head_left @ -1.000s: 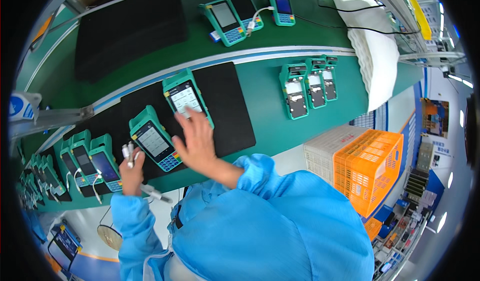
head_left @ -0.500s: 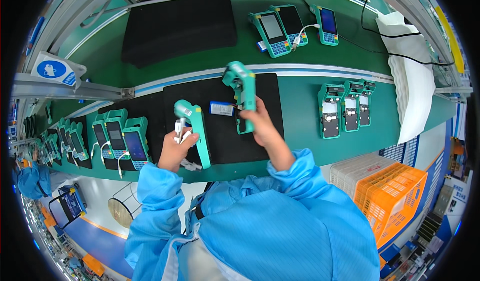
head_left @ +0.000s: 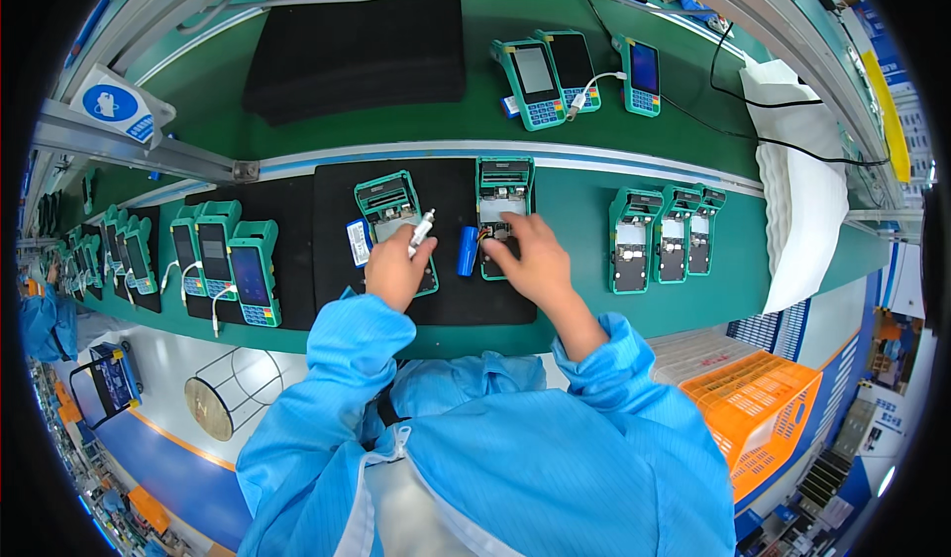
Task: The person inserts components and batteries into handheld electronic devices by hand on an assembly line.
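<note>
The left hand (head_left: 394, 272) grasps a white cable plug (head_left: 422, 232) over one opened green terminal (head_left: 387, 196) on the black mat (head_left: 335, 192), while the right hand (head_left: 536, 262) is over a second opened terminal (head_left: 504, 176), beside a blue battery (head_left: 467, 252), and its grip I cannot tell

A white plate (head_left: 164, 111) on the metal frame (head_left: 119, 139) at left bears a round blue sign (head_left: 110, 103) with a white pictogram and, beside it, a blue strip (head_left: 144, 128) whose white lettering is too small to read. The white-and-blue label (head_left: 359, 243) on the battery beside the left opened terminal (head_left: 389, 198) carries unreadable fine print. Red marks on the grey crate (head_left: 677, 355) are likewise illegible.
</note>
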`<move>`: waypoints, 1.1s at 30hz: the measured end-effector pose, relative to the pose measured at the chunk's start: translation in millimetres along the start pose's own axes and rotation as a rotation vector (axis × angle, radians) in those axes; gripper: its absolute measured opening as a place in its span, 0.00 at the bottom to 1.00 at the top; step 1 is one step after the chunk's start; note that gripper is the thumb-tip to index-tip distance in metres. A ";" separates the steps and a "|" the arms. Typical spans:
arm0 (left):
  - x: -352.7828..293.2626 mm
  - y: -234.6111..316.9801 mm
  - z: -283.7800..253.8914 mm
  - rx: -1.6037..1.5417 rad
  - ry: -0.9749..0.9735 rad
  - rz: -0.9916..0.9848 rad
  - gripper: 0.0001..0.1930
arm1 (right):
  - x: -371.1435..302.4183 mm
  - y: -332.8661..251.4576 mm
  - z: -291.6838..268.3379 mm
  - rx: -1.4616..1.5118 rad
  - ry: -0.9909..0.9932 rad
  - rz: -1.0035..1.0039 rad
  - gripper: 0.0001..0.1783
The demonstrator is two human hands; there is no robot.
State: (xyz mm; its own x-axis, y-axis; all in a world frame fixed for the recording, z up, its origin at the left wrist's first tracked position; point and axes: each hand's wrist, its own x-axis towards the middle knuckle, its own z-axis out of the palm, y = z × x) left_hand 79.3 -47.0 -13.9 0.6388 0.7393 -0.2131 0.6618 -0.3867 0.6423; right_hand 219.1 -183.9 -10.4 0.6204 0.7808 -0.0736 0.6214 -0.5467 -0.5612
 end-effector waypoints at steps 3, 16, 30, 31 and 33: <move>-15.3 4.8 16.1 0.012 -0.157 0.039 0.18 | 20.9 -15.5 9.7 -0.114 -0.157 0.088 0.26; -40.8 51.1 34.5 0.175 -0.191 0.087 0.14 | 60.2 11.6 9.0 0.652 -0.761 0.834 0.23; 6.8 20.4 41.9 -0.286 -0.405 0.104 0.26 | 54.9 3.3 4.3 -0.454 -0.563 -0.070 0.15; 6.0 18.8 48.9 -0.265 -0.389 0.090 0.25 | 54.2 3.0 6.7 -0.457 -0.573 -0.085 0.15; 5.9 19.0 51.8 -0.253 -0.380 0.082 0.25 | 52.8 7.1 7.6 -0.486 -0.482 -0.182 0.14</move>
State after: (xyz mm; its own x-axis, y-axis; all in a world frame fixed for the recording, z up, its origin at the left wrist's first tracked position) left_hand 115.9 -78.6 -41.0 0.8151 0.4386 -0.3785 0.5165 -0.2542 0.8177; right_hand 252.6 -144.3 -24.5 0.2751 0.8581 -0.4336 0.9082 -0.3799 -0.1758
